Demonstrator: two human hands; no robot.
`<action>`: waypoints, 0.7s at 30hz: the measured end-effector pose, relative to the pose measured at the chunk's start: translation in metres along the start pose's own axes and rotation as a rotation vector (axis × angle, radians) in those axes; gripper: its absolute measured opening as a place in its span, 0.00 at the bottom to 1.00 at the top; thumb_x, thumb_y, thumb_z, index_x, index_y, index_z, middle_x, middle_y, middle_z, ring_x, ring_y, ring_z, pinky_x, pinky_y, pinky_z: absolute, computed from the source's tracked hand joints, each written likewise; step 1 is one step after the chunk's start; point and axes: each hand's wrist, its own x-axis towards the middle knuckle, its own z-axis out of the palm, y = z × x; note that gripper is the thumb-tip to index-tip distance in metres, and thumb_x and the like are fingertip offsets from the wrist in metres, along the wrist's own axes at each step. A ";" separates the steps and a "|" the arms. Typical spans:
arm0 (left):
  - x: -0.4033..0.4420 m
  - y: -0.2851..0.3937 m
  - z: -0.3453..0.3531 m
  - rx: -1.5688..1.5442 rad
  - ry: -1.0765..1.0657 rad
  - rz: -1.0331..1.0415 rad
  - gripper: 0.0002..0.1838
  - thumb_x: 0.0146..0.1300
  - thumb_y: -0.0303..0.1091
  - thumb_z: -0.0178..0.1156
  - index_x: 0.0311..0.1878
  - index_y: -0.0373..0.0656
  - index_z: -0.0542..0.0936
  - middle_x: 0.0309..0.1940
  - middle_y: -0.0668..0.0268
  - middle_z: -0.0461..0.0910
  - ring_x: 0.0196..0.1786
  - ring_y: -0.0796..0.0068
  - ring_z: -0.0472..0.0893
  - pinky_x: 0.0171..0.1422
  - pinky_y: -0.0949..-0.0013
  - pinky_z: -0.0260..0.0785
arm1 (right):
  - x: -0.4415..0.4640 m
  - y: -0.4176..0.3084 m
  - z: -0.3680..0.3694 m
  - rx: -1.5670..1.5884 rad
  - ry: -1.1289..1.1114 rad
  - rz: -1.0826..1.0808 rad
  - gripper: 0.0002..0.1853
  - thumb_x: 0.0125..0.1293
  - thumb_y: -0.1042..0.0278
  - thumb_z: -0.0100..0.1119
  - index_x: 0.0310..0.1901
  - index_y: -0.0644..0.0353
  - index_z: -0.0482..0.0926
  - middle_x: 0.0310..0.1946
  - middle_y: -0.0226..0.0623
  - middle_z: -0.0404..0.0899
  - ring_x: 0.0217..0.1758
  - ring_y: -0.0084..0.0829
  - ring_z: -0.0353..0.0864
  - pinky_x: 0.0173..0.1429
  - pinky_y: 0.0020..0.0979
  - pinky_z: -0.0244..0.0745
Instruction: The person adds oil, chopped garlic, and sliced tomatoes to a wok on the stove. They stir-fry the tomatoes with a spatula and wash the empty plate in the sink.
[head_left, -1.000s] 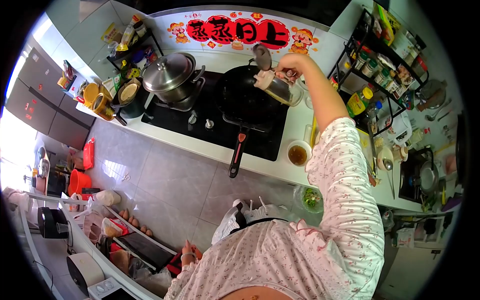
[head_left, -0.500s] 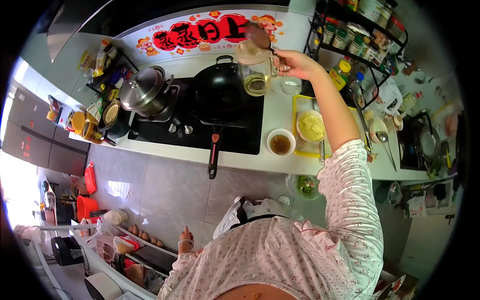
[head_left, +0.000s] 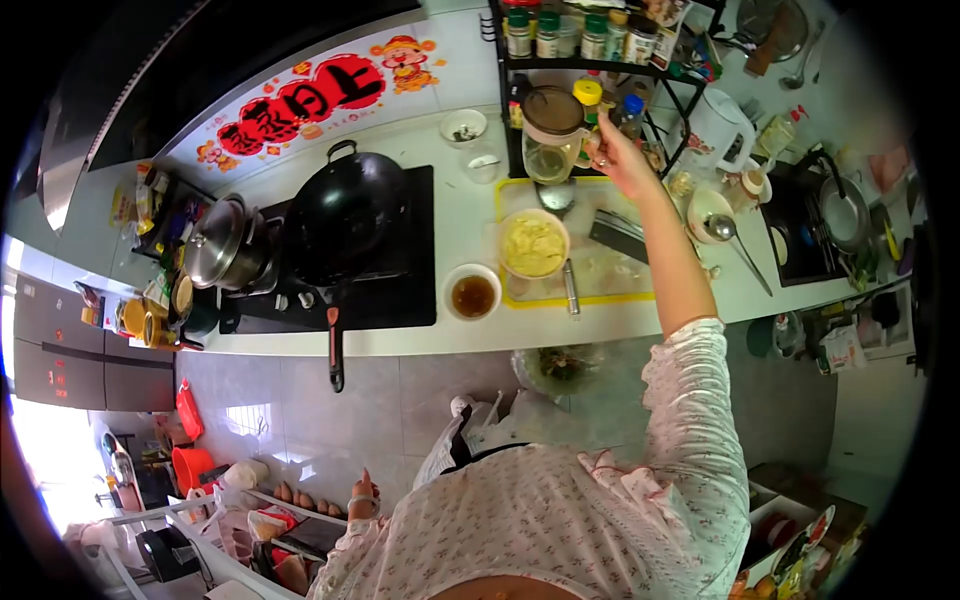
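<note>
My right hand (head_left: 618, 158) is closed on the handle of a clear glass oil jug (head_left: 551, 150), its dark lid down. The jug hangs upright over the back of the yellow-edged cutting board (head_left: 605, 281), in front of the spice rack. Some pale liquid shows inside it. Low in the view, my left hand (head_left: 365, 490) hangs beside my body, a bracelet at its wrist; its fingers are partly seen and hold nothing visible. A black wok (head_left: 345, 220) sits on the hob.
A bowl of yellow food (head_left: 534, 245), a cleaver (head_left: 620, 235) and a bowl of brown liquid (head_left: 472, 294) are on the right counter. A lidded steel pot (head_left: 215, 245) stands left of the wok. The spice rack (head_left: 600, 65) rises behind.
The view has turned right. My right hand has carried the jug from over the wok to the spice rack side, and the jug has gone from tilted to upright with its lid down.
</note>
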 end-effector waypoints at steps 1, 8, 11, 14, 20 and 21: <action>-0.011 0.001 0.004 0.023 0.005 -0.022 0.28 0.51 0.57 0.42 0.16 0.38 0.67 0.06 0.64 0.63 0.08 0.72 0.62 0.12 0.69 0.53 | 0.005 0.010 -0.008 -0.013 0.057 -0.039 0.21 0.55 0.46 0.41 0.15 0.54 0.64 0.11 0.24 0.60 0.15 0.16 0.55 0.25 0.18 0.51; -0.075 -0.019 0.024 0.077 0.054 -0.099 0.27 0.52 0.56 0.42 0.15 0.38 0.67 0.05 0.64 0.63 0.08 0.73 0.62 0.12 0.70 0.53 | 0.052 0.078 -0.020 -0.083 0.264 -0.226 0.21 0.56 0.49 0.41 0.14 0.56 0.64 0.11 0.24 0.60 0.16 0.16 0.55 0.23 0.17 0.48; -0.100 -0.044 0.027 0.091 0.061 -0.162 0.27 0.52 0.56 0.42 0.15 0.39 0.67 0.05 0.65 0.63 0.08 0.73 0.62 0.12 0.70 0.53 | 0.074 0.099 -0.021 -0.111 0.287 -0.232 0.21 0.56 0.49 0.40 0.14 0.56 0.64 0.12 0.25 0.61 0.16 0.16 0.56 0.22 0.17 0.49; -0.121 -0.064 0.030 0.105 0.060 -0.225 0.26 0.52 0.55 0.43 0.15 0.39 0.67 0.05 0.65 0.63 0.08 0.74 0.62 0.12 0.71 0.53 | 0.100 0.122 -0.023 -0.142 0.313 -0.211 0.22 0.55 0.47 0.41 0.15 0.57 0.65 0.12 0.25 0.61 0.16 0.16 0.57 0.22 0.17 0.52; -0.136 -0.073 0.037 0.163 0.009 -0.263 0.25 0.53 0.54 0.43 0.15 0.40 0.66 0.05 0.66 0.63 0.08 0.74 0.62 0.12 0.72 0.53 | 0.127 0.147 -0.031 -0.126 0.321 -0.097 0.24 0.53 0.44 0.44 0.17 0.61 0.68 0.12 0.27 0.63 0.15 0.18 0.59 0.21 0.18 0.56; -0.134 -0.070 0.038 0.178 -0.003 -0.255 0.25 0.53 0.54 0.43 0.15 0.40 0.66 0.05 0.66 0.63 0.08 0.75 0.62 0.12 0.72 0.53 | 0.119 0.138 -0.028 -0.210 0.312 -0.079 0.24 0.53 0.45 0.45 0.18 0.63 0.70 0.12 0.29 0.64 0.15 0.19 0.62 0.22 0.20 0.58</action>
